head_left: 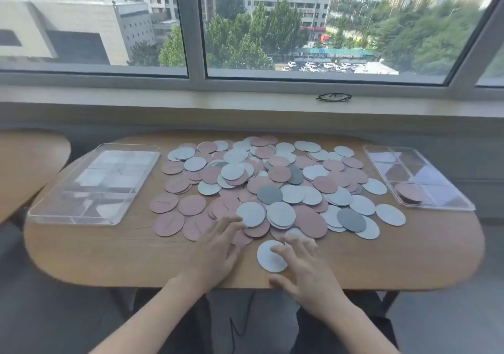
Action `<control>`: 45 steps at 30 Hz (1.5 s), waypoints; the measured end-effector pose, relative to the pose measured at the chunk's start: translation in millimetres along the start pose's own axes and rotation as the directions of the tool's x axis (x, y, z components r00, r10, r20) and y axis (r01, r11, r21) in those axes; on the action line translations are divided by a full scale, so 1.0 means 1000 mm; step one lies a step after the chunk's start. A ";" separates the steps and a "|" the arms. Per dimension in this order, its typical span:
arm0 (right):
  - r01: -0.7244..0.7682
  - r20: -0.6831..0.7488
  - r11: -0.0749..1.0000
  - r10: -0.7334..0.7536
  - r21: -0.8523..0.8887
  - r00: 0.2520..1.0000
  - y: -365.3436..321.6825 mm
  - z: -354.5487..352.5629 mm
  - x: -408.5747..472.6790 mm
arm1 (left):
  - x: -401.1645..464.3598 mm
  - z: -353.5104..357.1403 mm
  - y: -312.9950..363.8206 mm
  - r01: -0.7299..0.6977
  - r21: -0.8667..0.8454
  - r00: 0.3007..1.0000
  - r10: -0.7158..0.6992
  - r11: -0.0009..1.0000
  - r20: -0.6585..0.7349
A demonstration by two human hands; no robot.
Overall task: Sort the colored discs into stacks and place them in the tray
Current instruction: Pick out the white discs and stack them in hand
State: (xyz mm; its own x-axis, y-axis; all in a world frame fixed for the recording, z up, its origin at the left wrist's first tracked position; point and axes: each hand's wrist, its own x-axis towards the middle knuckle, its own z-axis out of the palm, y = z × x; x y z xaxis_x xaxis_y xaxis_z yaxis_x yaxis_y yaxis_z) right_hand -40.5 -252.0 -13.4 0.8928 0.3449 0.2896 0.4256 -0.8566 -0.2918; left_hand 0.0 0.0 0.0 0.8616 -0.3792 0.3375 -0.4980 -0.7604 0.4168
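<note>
My right grip [302, 266] lies flat and spread, fingers straight, pressing on a loose white disc [268, 257] that sits apart from the pile on the bare desk [109, 255], just under my fingertips. My left grip [218, 244] is also spread and holding nothing, its fingertips touching the near edge of the mixed pile of discs [261, 187], which lies just beyond both grips.

The tray with a short pink stack [409, 193] in its near compartment, the right tray [425, 179], stands well off to the outer side of my right grip. The left tray [92, 184] stands well off to the outer side of my left grip; its contents are too faint through the plastic to tell.

I judge the sorting barely started: nearly all discs are still jumbled, pink, white and a few grey overlapping.

To do this step well, I should slide the white disc toward the desk edge near my right palm so a fingertip can get under it, since thin flat discs resist a straight pinch. Then I'd gather neighbouring whites onto it one at a time, squaring the edges with my left fingers, before carrying a stack to a tray.
</note>
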 end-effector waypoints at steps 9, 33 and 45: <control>0.287 -0.229 0.926 -0.343 -0.243 0.911 0.005 -0.004 0.017 | 0.012 0.001 -0.003 -0.118 -0.087 0.992 0.113 0.989 -0.053; 0.085 -0.173 0.991 -0.103 -0.106 0.980 -0.010 0.036 0.091 | 0.011 -0.017 -0.007 0.276 -0.569 0.890 -0.429 0.775 -0.154; 0.114 -0.604 0.974 0.027 0.195 0.797 -0.020 0.008 0.079 | 0.011 -0.017 -0.002 0.281 -0.572 0.932 -0.361 0.771 -0.028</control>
State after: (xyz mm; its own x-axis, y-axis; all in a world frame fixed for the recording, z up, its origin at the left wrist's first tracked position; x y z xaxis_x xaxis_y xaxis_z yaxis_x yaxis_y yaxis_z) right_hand 23.0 -204.3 7.7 0.6340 0.0199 0.7730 0.5455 -0.7201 -0.4288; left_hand 9.2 6.6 17.1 0.9801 -0.0638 0.1878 -0.1977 -0.3915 0.8987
